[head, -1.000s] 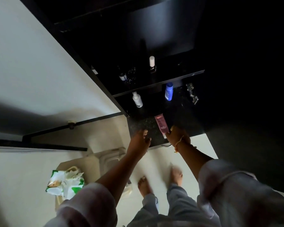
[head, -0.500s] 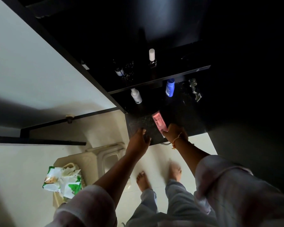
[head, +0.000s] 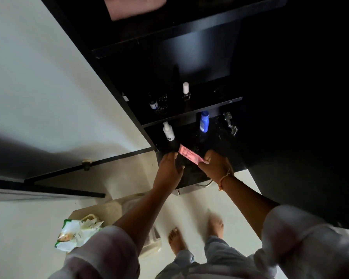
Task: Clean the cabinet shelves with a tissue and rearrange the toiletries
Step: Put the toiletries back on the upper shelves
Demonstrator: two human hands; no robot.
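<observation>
My right hand [head: 217,167] grips the near end of a flat pink tube [head: 187,155], which points left and away over the dark lower shelf [head: 191,175]. My left hand [head: 169,168] rests on that shelf just left of the tube, fingers extended, against a dark object I cannot make out. A white bottle [head: 168,131] and a blue bottle [head: 204,122] stand further back on this shelf. On the shelf above are a white-capped bottle [head: 186,90] and a small dark bottle [head: 153,104].
A green and white wipes packet [head: 75,232] lies on a cream stand at lower left. A metal hinge [head: 230,122] sits at the shelf's right. A pink item [head: 133,6] fills the top compartment. My bare feet stand on the pale floor below.
The pink tube has swung leftward and lower in my right hand. My left hand slid forward onto the shelf toward the tube. The camera tilted up, showing more of the cabinet.
</observation>
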